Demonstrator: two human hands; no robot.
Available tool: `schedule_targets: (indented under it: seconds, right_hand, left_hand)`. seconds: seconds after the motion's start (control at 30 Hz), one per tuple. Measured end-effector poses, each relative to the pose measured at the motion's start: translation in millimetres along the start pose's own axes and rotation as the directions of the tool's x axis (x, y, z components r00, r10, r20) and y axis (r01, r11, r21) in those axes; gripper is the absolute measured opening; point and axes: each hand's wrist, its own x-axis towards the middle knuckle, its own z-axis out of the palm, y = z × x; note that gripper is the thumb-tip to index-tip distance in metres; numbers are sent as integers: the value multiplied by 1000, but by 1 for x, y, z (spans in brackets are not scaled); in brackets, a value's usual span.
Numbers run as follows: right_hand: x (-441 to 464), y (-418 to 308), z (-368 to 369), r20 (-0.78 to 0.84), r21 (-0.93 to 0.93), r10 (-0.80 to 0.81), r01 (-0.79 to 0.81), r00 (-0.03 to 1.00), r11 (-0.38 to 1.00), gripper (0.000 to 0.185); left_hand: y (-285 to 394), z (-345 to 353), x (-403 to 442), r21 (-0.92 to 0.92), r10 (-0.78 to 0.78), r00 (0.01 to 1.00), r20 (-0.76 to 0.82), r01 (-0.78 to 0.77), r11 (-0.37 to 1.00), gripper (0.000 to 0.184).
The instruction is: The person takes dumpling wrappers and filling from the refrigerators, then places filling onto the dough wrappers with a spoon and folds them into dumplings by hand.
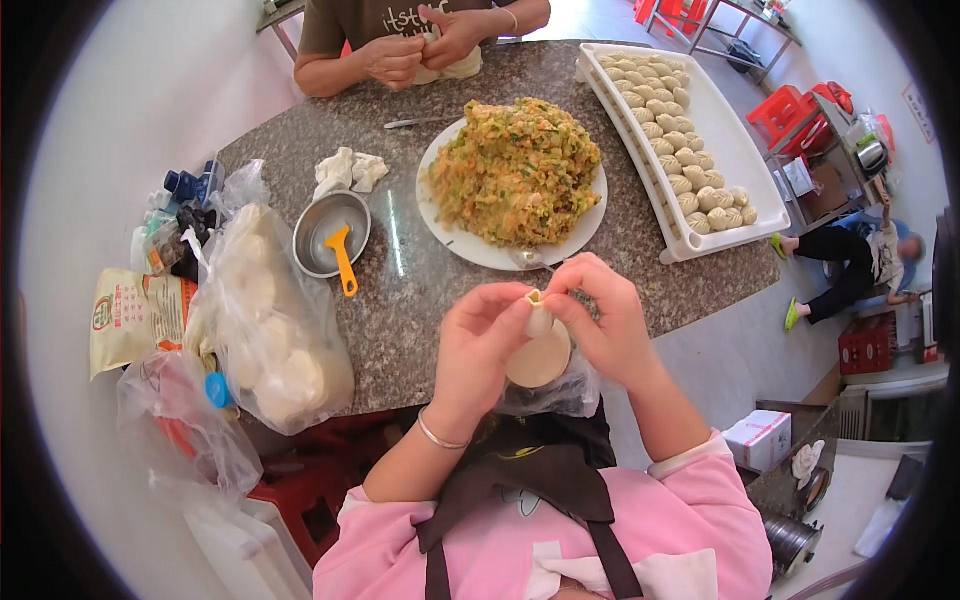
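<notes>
Between my two hands is a small dumpling [540, 318], its wrapper gathered upward with a bit of yellowish filling showing at the open top. My left hand [487, 335] pinches it from the left, thumb and fingers on the dough. From the other side my right hand [600, 305] pinches the rim. Just below lies a stack of round dough wrappers [540, 362] on a clear plastic bag. Beyond my hands, a white plate [455, 240] bears a big mound of chopped filling [520, 170]. A spoon [530, 260] rests at its near edge, partly hidden.
A white tray [745, 175] with rows of pleated dumplings [685, 150] stands at the right. Left are a metal bowl [318, 225], an orange-handled peeler [343, 258] and a bag of wrappers [275, 330]. Across the table, a co-worker's hands [420, 50] hold dough. Another person [860, 255] sits far right.
</notes>
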Motion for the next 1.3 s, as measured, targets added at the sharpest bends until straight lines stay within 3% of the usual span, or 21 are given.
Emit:
schedule_targets:
  seconds: [0.17,0.3,0.4,0.47,0.6,0.7,0.8,0.87,0.9,0.97,1.0,1.07,1.3]
  right_hand:
    - [1,0,0,29,0,25,-25,999,1000,10]
    - [-4,-2,4,-24,-32,29,-30,999,999,9]
    - [-2,-4,7,-72,-98,-68,61,995,993,9]
    - [-3,-1,8,-89,-167,-101,85,991,982,9]
    - [-4,-1,7,-88,-71,13,-19,996,997,8]
    - [-3,-3,4,-103,11,69,-68,992,998,7]
    - [-5,2,0,-51,-77,19,-23,999,997,7]
    - [-7,8,1,-125,2,51,-51,991,999,7]
    - [-6,7,0,-121,2,49,-49,991,999,7]
    - [-3,6,-5,17,481,340,-305,940,822,8]
    - [-1,7,-9,21,480,336,-304,942,823,8]
    - [4,11,-18,150,515,172,-225,974,827,10]
    - [4,38,-19,128,518,11,-77,992,852,14]
  left_hand:
    - [-7,-1,0,112,100,995,28,-103,988,15]
    - [-9,8,0,100,157,988,10,-157,983,13]
    - [-13,7,2,147,276,961,-6,-272,951,11]
    - [-13,5,2,276,338,939,64,-342,898,12]
    - [-12,5,-1,304,314,946,79,-322,896,15]
    - [-8,1,1,301,281,941,188,-328,896,19]
    - [-1,1,2,237,174,954,246,-233,943,24]
    - [4,1,0,-31,-54,986,157,59,998,29]
    - [5,-3,2,-33,-50,986,156,56,998,29]
    - [5,-10,5,-81,-168,962,217,189,979,34]
    - [6,-10,4,-84,-162,963,215,184,979,34]
    - [9,-2,3,-155,-228,949,216,264,952,36]
    - [10,-1,3,-205,-311,911,272,370,906,38]
